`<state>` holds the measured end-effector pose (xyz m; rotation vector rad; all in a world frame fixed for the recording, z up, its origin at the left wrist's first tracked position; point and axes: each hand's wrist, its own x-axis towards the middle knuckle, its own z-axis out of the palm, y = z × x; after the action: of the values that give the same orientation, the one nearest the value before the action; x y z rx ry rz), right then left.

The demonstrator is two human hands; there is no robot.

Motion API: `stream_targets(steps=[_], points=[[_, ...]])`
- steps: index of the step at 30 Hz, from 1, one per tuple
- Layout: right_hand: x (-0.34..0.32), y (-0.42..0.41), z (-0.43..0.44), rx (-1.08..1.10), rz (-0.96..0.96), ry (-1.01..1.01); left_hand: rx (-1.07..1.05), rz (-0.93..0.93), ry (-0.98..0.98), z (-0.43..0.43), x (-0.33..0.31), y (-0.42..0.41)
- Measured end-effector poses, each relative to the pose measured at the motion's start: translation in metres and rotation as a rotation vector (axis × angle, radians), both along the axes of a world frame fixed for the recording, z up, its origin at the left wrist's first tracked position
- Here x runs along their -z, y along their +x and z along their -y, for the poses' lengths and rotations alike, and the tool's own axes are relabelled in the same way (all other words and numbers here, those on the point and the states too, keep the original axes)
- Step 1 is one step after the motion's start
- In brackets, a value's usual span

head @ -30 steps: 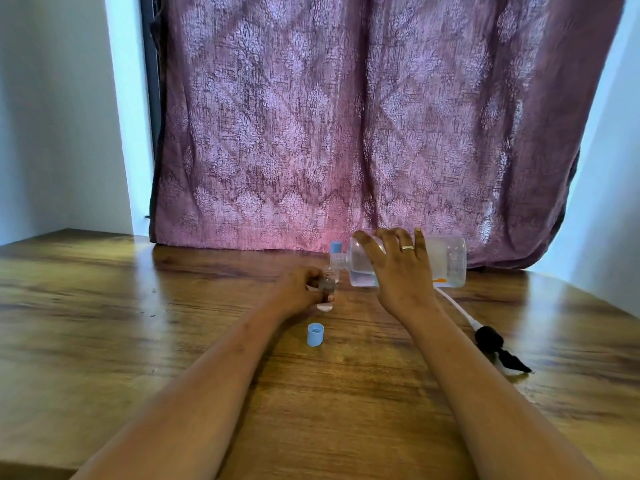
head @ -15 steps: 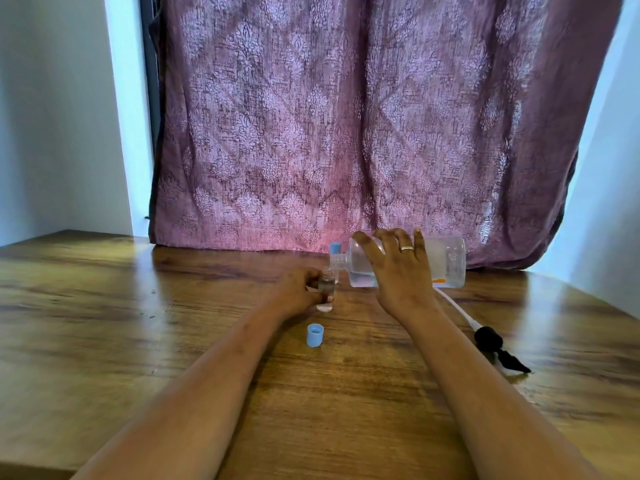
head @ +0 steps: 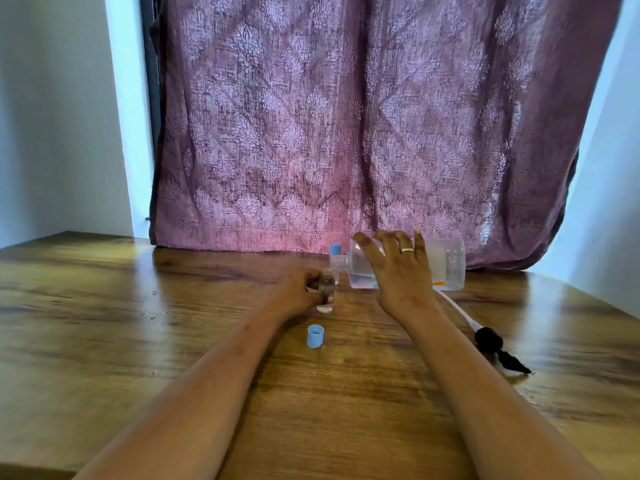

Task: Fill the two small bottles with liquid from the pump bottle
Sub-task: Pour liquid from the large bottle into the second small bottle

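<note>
Behind everything a purple patterned curtain [head: 363, 126] hangs down to the back edge of the wooden surface [head: 104, 323], and on that surface the filling is under way but far from finished. Biggest of the task's things is the pump bottle [head: 446, 263], clear plastic, tipped over on its side with its open neck pointing left; the right hand [head: 398, 271] is wrapped over its body, fingers spread across the top, a ring on one finger. A little liquid pools in the low side of it. Its pump head [head: 491, 342], black with a white tube, has been taken off and lies on the surface to the right, well apart from the pouring. The left hand [head: 301, 289] is closed around one small bottle [head: 327, 284], holding it upright just below and beside the big bottle's neck, the two mouths close together; whether liquid is running at this instant I cannot tell, and the level inside the small one is too hard to read. That bottle's blue cap [head: 315, 336] sits loose on the surface nearer me. Behind the neck stands the second small bottle [head: 335, 249], only its blue top showing, so I judge it capped and not yet dealt with. So roughly: first bottle in hand, second waiting, both caps to go on afterwards.
</note>
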<state>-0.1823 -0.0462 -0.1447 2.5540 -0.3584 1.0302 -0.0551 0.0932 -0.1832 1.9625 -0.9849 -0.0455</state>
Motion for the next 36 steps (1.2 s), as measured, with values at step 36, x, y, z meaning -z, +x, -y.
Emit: stream_targets(steps=[36], points=[[-0.006,-0.003,0.022,-0.482,0.337,1.139,-0.028,0.025,0.033,-0.003,0.000,0.000]])
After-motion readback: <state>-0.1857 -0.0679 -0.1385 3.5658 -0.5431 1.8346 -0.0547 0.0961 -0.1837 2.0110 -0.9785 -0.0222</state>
